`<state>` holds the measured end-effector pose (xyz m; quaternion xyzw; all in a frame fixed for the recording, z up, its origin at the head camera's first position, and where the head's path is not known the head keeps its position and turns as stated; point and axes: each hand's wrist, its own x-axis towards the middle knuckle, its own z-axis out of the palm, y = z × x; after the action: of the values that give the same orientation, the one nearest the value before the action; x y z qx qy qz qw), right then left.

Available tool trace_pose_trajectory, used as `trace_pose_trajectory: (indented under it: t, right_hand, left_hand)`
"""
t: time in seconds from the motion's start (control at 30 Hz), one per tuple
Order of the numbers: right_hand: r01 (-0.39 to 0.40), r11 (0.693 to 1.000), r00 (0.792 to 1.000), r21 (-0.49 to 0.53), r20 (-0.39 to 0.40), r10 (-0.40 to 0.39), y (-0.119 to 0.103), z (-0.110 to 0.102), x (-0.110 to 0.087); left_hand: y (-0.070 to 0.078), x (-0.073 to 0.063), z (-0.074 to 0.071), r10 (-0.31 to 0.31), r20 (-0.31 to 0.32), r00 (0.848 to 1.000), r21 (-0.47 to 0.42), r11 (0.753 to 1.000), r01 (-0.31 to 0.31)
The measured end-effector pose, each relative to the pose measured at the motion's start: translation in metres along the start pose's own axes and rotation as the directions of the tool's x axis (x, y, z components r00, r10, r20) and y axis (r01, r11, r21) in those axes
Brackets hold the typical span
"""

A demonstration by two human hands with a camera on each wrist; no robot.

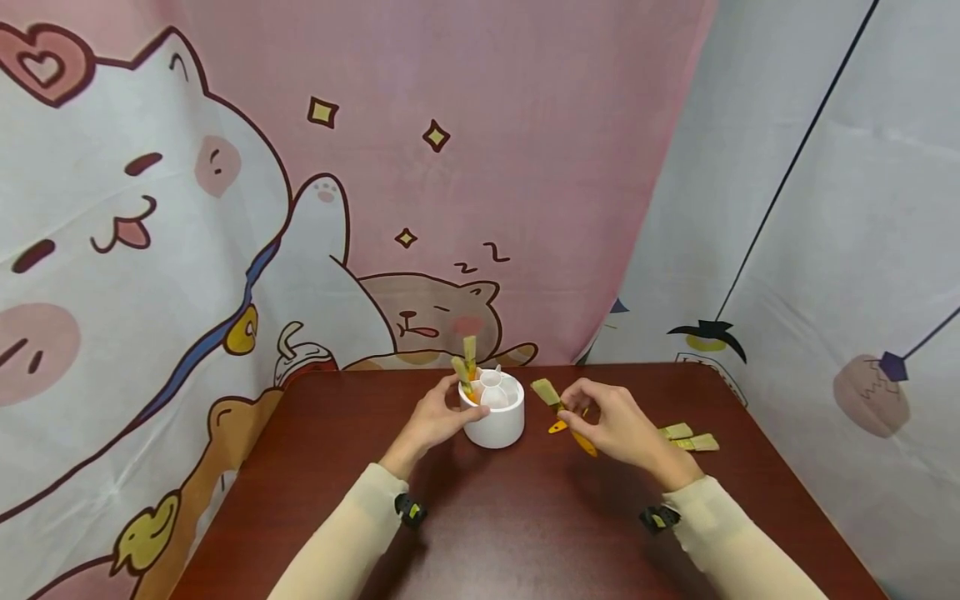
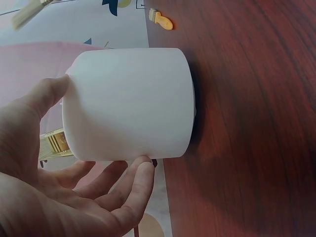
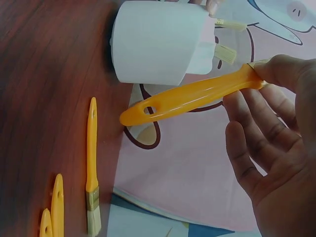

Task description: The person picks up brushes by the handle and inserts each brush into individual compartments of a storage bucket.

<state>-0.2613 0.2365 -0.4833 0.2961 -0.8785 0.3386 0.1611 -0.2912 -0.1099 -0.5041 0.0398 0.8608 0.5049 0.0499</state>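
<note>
A white round holder with several compartments (image 1: 495, 425) stands on the table, two paintbrushes (image 1: 469, 350) upright in its left side, bristles up. My left hand (image 1: 438, 419) grips the holder, thumb on the near rim and fingers round the left side; in the left wrist view the holder (image 2: 128, 103) fills the middle. To the right of the holder, my right hand (image 1: 615, 421) pinches another paintbrush near its ferrule. Its bristles (image 1: 546, 391) point up and its yellow handle (image 3: 197, 96) slants down, apart from the holder.
One paintbrush (image 3: 92, 153) lies on the dark red table (image 1: 480, 533) beyond my right hand. Two more (image 1: 699, 442) lie to the right, partly behind that hand. A patterned cloth (image 1: 540, 183) hangs along the table's back and sides.
</note>
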Motion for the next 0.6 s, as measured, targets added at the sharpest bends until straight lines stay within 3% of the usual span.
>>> trace_pose_trajectory:
  t: [0.6]
  right_hand:
    - [0.047,0.998,0.998,0.047,-0.038,-0.046,-0.011,0.011,0.015]
  left_hand:
    - [0.0,-0.001,-0.001,0.025,-0.01,1.0,-0.011,1.0,-0.025]
